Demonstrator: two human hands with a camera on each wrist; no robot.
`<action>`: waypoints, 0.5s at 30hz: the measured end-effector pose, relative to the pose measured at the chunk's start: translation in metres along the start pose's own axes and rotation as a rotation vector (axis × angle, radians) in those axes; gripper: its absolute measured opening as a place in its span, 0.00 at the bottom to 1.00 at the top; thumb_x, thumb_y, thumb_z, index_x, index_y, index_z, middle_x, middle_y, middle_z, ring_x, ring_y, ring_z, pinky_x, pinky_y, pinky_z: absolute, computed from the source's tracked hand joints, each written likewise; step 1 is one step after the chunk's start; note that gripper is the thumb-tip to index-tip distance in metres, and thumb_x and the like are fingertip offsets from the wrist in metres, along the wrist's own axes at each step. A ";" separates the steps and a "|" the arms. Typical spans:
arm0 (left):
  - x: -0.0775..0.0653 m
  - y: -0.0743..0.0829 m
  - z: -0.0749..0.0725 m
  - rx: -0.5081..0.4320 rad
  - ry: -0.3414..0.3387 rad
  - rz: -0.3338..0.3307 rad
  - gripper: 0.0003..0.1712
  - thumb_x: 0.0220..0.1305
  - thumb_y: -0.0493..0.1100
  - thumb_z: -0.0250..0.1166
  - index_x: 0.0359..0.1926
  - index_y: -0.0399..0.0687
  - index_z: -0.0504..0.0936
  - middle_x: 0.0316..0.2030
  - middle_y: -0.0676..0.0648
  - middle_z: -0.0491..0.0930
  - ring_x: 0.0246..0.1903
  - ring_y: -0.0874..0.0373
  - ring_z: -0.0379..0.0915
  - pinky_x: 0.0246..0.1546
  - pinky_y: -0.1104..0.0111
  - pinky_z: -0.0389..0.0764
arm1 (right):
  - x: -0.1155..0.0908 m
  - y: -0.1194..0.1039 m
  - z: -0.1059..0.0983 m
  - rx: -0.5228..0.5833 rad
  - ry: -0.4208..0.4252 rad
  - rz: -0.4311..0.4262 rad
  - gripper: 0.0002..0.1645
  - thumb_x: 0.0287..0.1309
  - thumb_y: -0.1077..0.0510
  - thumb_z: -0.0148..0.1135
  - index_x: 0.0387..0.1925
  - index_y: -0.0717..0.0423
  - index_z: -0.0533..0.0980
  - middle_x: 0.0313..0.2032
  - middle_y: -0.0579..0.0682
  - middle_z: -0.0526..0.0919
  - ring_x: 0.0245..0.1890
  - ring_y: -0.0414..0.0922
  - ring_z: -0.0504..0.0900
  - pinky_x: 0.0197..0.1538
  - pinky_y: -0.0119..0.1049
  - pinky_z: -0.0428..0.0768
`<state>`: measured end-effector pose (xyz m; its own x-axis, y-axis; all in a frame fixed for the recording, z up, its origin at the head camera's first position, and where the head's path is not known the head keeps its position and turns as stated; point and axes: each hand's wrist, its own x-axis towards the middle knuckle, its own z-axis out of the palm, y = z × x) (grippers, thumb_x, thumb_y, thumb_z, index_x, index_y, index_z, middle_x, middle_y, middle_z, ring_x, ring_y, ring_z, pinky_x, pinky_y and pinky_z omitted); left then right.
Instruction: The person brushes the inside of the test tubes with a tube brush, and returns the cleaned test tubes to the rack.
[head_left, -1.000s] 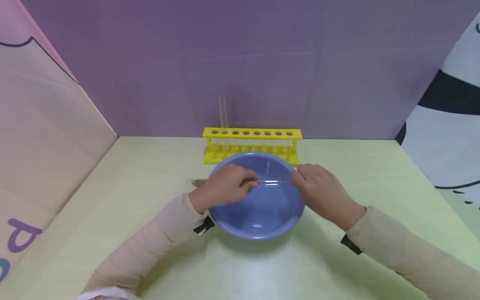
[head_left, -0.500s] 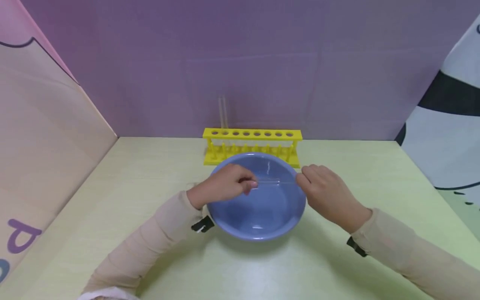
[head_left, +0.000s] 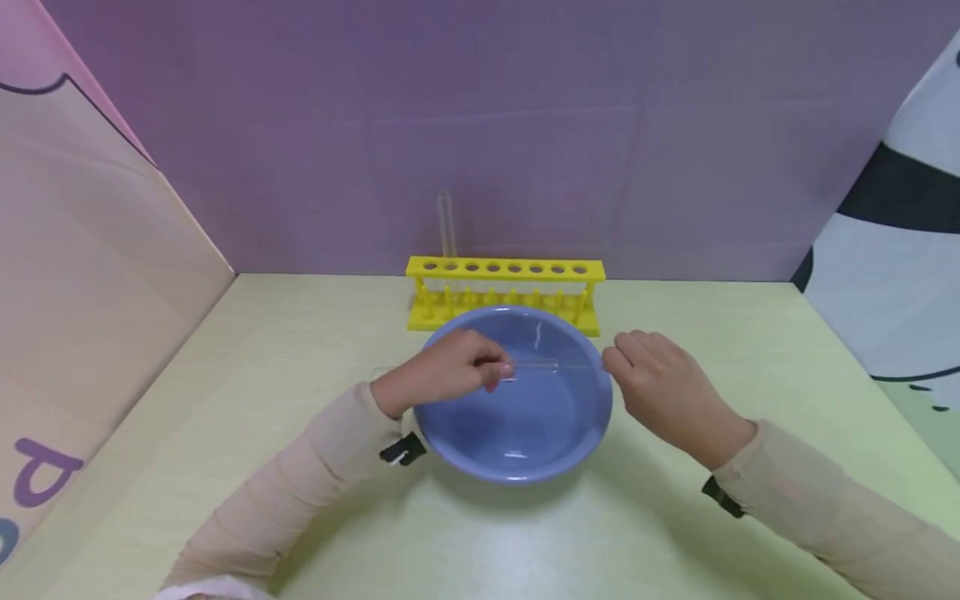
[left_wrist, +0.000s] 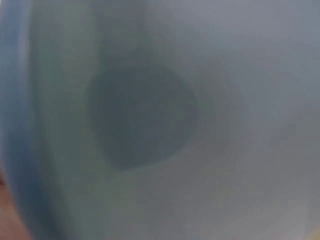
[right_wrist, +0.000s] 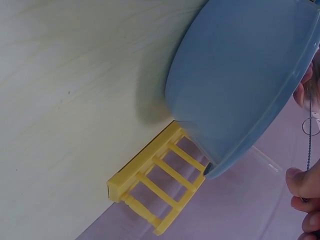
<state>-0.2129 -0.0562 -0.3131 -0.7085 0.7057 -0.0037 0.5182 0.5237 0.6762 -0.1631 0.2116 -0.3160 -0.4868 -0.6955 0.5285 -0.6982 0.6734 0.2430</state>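
The left wrist view is showing only a dim blue-grey blur, and its details are staying hard to make out. From the head, the left hand (head_left: 446, 371) is covering the middle of a clear test tube (head_left: 536, 364), which is lying level above the blue basin (head_left: 517, 425); its fingers are curling round the glass. The right hand (head_left: 667, 392) is closing tightly on a twisted wire (right_wrist: 310, 150), hiding the wire's near end, while the rest is running into the tube's mouth. The basin is blocking part of the base of the yellow rack (head_left: 504, 268), where a second tube (head_left: 447, 227) is standing in a hole near the left end. The right wrist view is cutting the left hand off at its edge.

Compared with a second ago, the right hand is sitting farther right, beyond the basin's rim, and more wire is showing. The brownish bristles once appearing past the left wrist are no longer showing there. The left hand is staying almost in place.

A pale counter (head_left: 300, 333) is carrying everything, a purple backdrop (head_left: 525, 125) is rising behind, and printed panels (head_left: 82, 233) are flanking both sides.
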 end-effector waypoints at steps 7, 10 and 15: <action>0.000 -0.002 0.000 -0.017 -0.013 -0.018 0.12 0.68 0.40 0.56 0.35 0.41 0.84 0.24 0.42 0.79 0.19 0.61 0.61 0.24 0.72 0.64 | -0.003 0.002 0.000 0.006 0.024 0.000 0.12 0.34 0.80 0.56 0.21 0.63 0.70 0.19 0.50 0.64 0.20 0.44 0.61 0.23 0.33 0.63; -0.001 -0.002 -0.001 -0.022 -0.014 -0.023 0.12 0.68 0.40 0.56 0.36 0.40 0.84 0.24 0.42 0.79 0.18 0.61 0.60 0.23 0.72 0.63 | -0.004 0.003 -0.001 0.004 0.017 0.005 0.12 0.35 0.79 0.58 0.21 0.63 0.69 0.19 0.51 0.64 0.20 0.45 0.62 0.23 0.34 0.64; -0.002 -0.002 -0.001 -0.030 -0.018 -0.034 0.11 0.69 0.40 0.56 0.37 0.41 0.84 0.24 0.43 0.79 0.18 0.61 0.60 0.23 0.72 0.63 | -0.004 0.004 -0.004 0.014 -0.025 0.032 0.13 0.35 0.78 0.63 0.22 0.63 0.70 0.20 0.51 0.65 0.21 0.45 0.63 0.24 0.35 0.66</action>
<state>-0.2126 -0.0592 -0.3137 -0.7163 0.6967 -0.0404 0.4790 0.5329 0.6975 -0.1616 0.2176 -0.3140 -0.5222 -0.6795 0.5154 -0.6888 0.6923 0.2149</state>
